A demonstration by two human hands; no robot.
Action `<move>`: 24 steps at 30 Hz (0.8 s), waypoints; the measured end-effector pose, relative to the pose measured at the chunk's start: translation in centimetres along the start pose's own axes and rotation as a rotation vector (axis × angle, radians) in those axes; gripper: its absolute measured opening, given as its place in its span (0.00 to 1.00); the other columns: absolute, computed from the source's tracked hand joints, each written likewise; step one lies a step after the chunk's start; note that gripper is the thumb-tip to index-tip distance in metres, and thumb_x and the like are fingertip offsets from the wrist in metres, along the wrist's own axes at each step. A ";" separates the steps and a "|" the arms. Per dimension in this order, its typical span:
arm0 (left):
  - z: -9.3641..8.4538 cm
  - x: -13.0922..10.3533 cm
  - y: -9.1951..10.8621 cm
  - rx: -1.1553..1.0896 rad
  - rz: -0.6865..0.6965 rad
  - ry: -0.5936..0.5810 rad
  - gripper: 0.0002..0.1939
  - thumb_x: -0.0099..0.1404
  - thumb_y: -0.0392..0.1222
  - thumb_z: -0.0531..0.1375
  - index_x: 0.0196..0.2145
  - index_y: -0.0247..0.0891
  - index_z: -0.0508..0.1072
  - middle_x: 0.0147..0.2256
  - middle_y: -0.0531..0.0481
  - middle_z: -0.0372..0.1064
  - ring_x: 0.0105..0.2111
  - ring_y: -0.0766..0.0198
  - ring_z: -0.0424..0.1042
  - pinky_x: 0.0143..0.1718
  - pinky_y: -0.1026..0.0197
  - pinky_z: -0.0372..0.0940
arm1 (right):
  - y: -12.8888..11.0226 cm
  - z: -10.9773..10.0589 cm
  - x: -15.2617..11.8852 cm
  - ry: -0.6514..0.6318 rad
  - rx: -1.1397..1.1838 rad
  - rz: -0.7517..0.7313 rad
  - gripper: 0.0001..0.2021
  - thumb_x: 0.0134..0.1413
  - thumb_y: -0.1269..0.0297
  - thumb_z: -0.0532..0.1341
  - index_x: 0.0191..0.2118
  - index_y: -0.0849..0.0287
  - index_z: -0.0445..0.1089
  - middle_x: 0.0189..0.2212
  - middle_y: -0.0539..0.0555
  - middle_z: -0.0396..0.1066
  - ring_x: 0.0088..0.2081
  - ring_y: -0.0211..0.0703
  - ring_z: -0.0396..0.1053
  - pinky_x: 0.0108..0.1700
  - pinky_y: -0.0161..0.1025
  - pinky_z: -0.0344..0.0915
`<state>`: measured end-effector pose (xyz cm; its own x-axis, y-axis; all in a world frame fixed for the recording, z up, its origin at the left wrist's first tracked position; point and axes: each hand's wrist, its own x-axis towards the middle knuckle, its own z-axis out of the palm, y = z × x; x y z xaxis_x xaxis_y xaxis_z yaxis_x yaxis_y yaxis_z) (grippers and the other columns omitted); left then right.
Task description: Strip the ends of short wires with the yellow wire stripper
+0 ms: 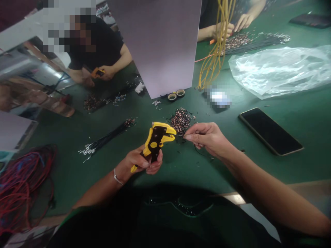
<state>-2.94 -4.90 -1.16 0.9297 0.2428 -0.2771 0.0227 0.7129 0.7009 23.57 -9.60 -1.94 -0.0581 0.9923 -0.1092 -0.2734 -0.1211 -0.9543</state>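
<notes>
My left hand (144,161) is wrapped round the handles of a yellow and black wire stripper (156,139), its jaws pointing right. Between thumb and fingers, my right hand (204,136) pinches a thin black wire (180,135), whose end lies at the stripper's jaws; I cannot tell whether the jaws grip it. Some of the wire hangs below the right hand. Just behind the jaws lies a pile of short black and copper-coloured wire scraps (180,120). Left of the stripper rests a bundle of black wires (108,137) with bare, shiny ends.
A phone (271,131) lies to the right, near a clear plastic bag (281,70). Tape rolls (176,95) sit by an upright grey panel (168,48). Yellow wires (219,44) hang behind. Red cables (23,186) heap at left. Co-workers' hands (106,73) are across the table.
</notes>
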 end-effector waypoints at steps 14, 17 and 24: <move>0.0 -0.2 -0.2 0.068 -0.008 0.047 0.15 0.46 0.42 0.67 0.33 0.35 0.71 0.20 0.54 0.58 0.17 0.70 0.57 0.16 0.66 0.53 | 0.0 0.3 0.1 0.006 0.014 0.011 0.07 0.39 0.63 0.73 0.24 0.60 0.77 0.10 0.43 0.61 0.14 0.28 0.54 0.16 0.32 0.51; -0.1 -0.3 -0.2 0.074 -0.011 0.047 0.15 0.48 0.42 0.67 0.33 0.35 0.71 0.20 0.55 0.58 0.17 0.70 0.57 0.16 0.66 0.54 | 0.0 0.3 0.1 0.008 0.006 0.012 0.08 0.39 0.62 0.73 0.24 0.59 0.77 0.10 0.43 0.61 0.14 0.28 0.54 0.16 0.32 0.52; 0.1 -0.3 -0.2 0.059 0.014 0.055 0.12 0.50 0.38 0.67 0.33 0.34 0.72 0.19 0.55 0.59 0.16 0.72 0.57 0.17 0.68 0.54 | 0.0 0.2 0.1 0.008 -0.019 0.017 0.09 0.39 0.62 0.73 0.25 0.60 0.77 0.11 0.43 0.61 0.14 0.29 0.55 0.16 0.32 0.51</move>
<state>-3.19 -5.20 -1.12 0.9086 0.2891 -0.3014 0.0328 0.6699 0.7417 23.34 -9.55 -1.87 -0.0545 0.9903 -0.1275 -0.2538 -0.1373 -0.9575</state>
